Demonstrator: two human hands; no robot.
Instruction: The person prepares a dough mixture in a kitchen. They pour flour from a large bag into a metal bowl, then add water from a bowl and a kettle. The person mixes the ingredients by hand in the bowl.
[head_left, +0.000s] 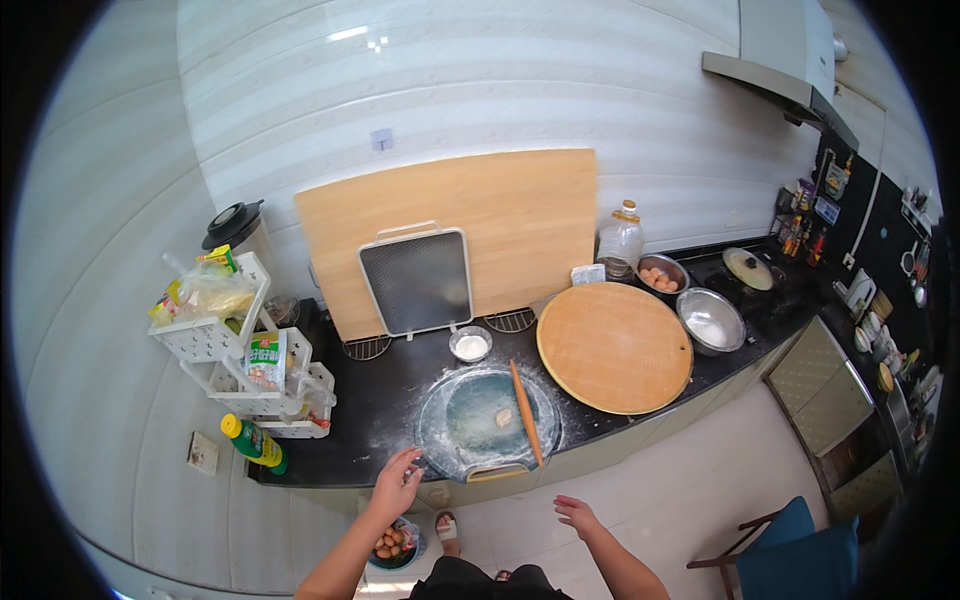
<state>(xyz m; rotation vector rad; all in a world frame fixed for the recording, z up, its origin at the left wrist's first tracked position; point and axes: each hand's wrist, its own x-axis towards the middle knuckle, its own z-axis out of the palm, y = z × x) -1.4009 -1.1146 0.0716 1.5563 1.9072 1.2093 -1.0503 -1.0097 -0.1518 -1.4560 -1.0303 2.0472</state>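
My left hand (398, 481) hovers by the counter's front edge, just left of a round dark green board (480, 409), with its fingers apart and nothing in it. My right hand (576, 514) is over the floor in front of the counter, also holding nothing, fingers spread. Flour coats the board, and a small lump of dough (503, 418) sits on it. Across the board's right side lies a wooden rolling pin (526, 412). Behind the board stands a small clear bowl (471, 345) of white powder, likely flour.
Right of the board lies a large round wooden board (615, 347). Beyond it are a metal bowl of eggs (660, 275) and a metal bowl with white powder (711, 321). Left stand a white tiered rack (202, 341) and a green bottle (253, 444). A blue chair (795, 551) is at lower right.
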